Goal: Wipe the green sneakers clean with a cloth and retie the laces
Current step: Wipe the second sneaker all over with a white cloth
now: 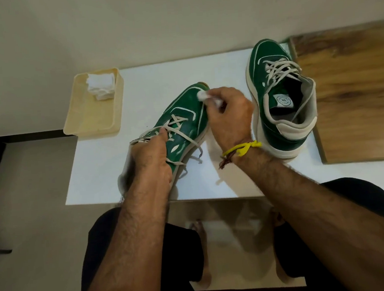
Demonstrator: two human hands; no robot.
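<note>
A: Figure, head view; which step is shown?

B: Wiping; the right hand (227, 112) pinches a small white cloth (202, 95) against the toe of the near sneaker (184, 113), which lies tilted on the white table (135, 81); the left hand (149, 158) curls round its heel end, thumb at the loose laces (173, 128).

A: Advice?

B: Probably short strokes toward the toe, heel held firm; retie afterwards.

A: And the second sneaker (279, 97)?

B: Upright, just right of the hands, laces slack.

A: Surroundings?

B: A cream tray (88, 121) with folded white cloths (101, 86) at the left; a wooden board (354, 86) at the right; pale wall behind, floor below.
</note>
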